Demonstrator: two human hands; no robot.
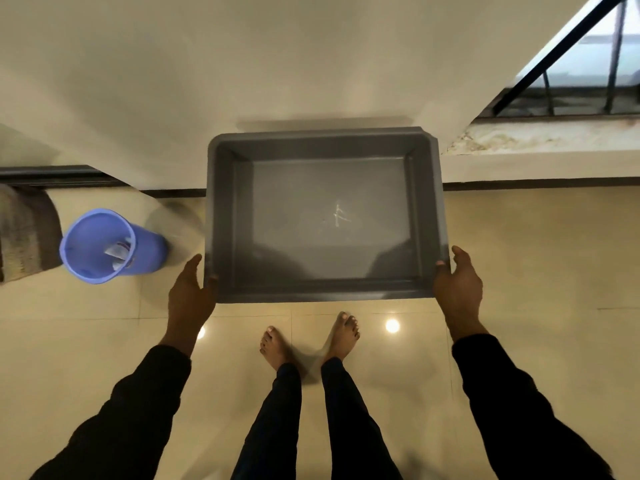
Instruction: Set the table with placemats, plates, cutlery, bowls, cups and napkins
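Grey tub [429,216] held between both hands, above the floor [519,271]. Left hand [192,296] grips its near-left corner, right hand [459,289] grips near-right corner, thumbs along the side rims. Tub interior: nothing but a pale scratch mark. Blue bin [104,245] sits beyond and left of left hand, scraps of paper inside.

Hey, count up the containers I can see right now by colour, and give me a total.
Grey: 1, the empty tub, gripped by the left hand and right hand.
Blue: 1, the bin on the floor, with some litter inside.
Total: 2
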